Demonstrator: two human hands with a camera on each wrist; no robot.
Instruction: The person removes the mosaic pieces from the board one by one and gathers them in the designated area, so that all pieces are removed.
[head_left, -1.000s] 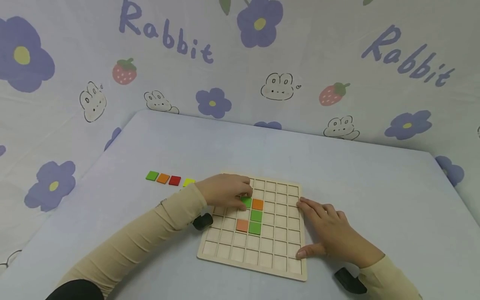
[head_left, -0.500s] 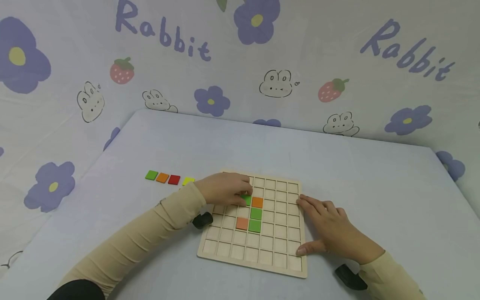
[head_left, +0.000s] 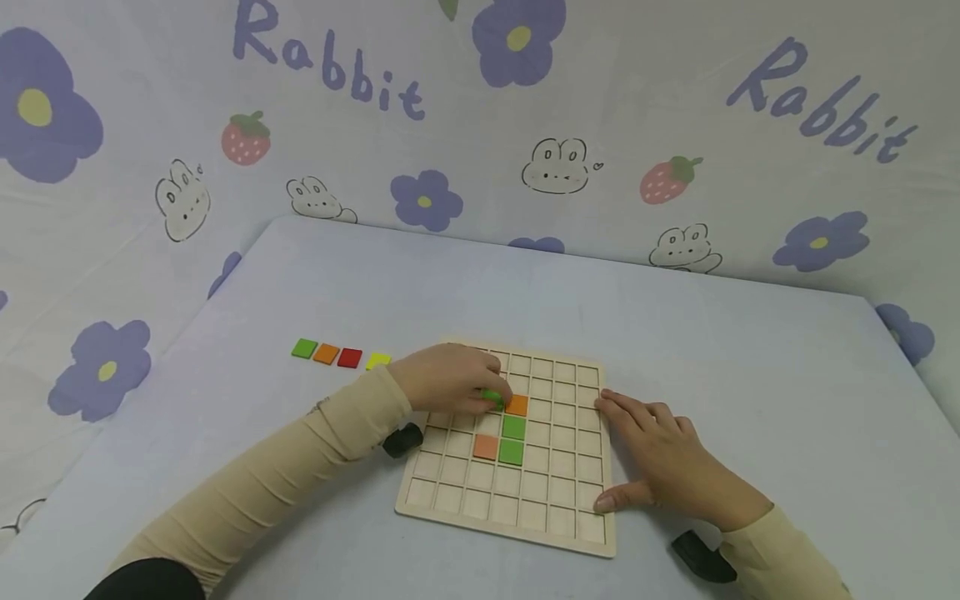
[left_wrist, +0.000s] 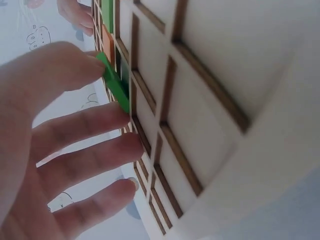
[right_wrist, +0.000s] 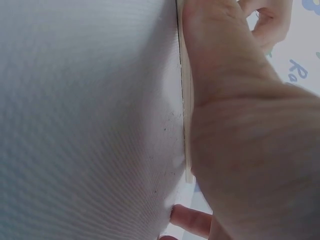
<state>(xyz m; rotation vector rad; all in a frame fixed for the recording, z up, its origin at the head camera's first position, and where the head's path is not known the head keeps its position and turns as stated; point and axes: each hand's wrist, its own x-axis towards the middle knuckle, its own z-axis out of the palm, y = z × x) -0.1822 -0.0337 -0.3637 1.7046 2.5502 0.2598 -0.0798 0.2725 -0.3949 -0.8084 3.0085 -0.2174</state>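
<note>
Pinching left hand: green tile, tilted.
Tile: seating or lifting, I can't tell; I'd want steady grip next.
Right hand: thumb spread, at board's right edge.

Your head view: soft, even, slightly dim light; faint shadow on the tabletop below your left sleeve. Left wrist: milky haze; wooden grid board blurs at its near rim, rabbit-print backdrop washes pale. Right wrist: tabletop dim, blue-grey, rippled with fine lines; your right hand soft-focused; upper right brightest. Light probably from above.
</note>
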